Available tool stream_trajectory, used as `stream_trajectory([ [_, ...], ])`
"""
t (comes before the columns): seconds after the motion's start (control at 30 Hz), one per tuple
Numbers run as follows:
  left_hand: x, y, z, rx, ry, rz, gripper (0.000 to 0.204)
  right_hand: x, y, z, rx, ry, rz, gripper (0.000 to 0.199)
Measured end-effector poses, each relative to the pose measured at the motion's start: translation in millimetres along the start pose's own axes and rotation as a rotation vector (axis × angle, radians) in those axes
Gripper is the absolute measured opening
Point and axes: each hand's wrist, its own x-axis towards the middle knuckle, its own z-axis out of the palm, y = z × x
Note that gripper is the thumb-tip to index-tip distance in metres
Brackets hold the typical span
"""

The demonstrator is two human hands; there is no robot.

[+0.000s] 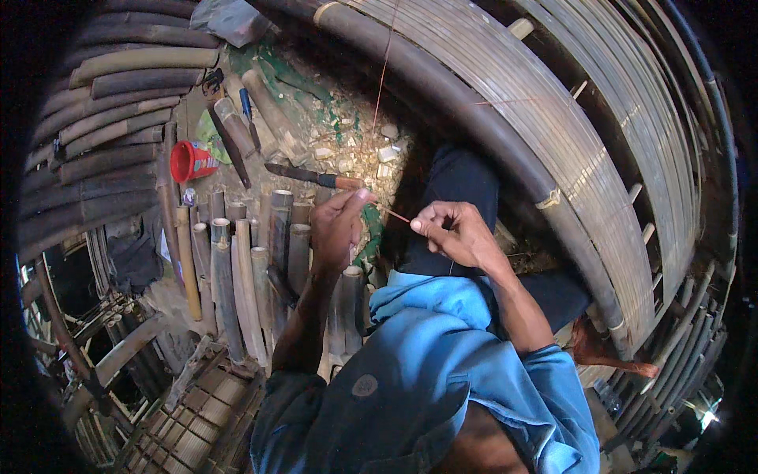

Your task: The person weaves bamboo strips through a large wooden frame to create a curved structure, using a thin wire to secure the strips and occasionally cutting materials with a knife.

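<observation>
A thin reddish-brown strand [393,212] stretches between my hands, above my lap. The thumb and fingers of my left hand [338,227] pinch its left end. On the other side, my right hand [458,235] grips it between thumb and bent forefinger. Whether it is cord or a split strip is too small to tell. Just beyond my left hand lies a knife [312,174] with a dark blade and a wooden handle. A long bamboo piece with pale slats [505,87] curves across the far right, with a fine reddish line [384,75] near it.
Upright bamboo tubes [223,272] stand left of my left forearm. A red plastic tub [188,161] lies tipped at the left, near a dark blade [229,146] and a blue-handled tool [246,107]. Pale chips [347,150] litter the ground. Stacked bamboo [118,134] fills the far left.
</observation>
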Motion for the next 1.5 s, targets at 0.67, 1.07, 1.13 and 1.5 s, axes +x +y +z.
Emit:
stream_trajectory([
  [0.67, 6, 2, 21, 0.154, -0.039, 0.086, 0.029, 45, -9, 7, 0.174, 0.196, -0.110, 0.035],
  [1.07, 11, -3, 20, -0.079, -0.111, 0.016, 0.023, 42, -3, 2, 0.492, 0.182, -0.093, 0.021],
  [1.13, 11, -5, 19, -0.137, -0.098, 0.016, 0.023, 41, -1, 3, 0.540, 0.193, -0.093, 0.021],
  [1.5, 1, -13, 23, -0.208, -0.249, -0.040, 0.025, 42, 1, 19, 0.559, 0.036, -0.045, 0.028],
])
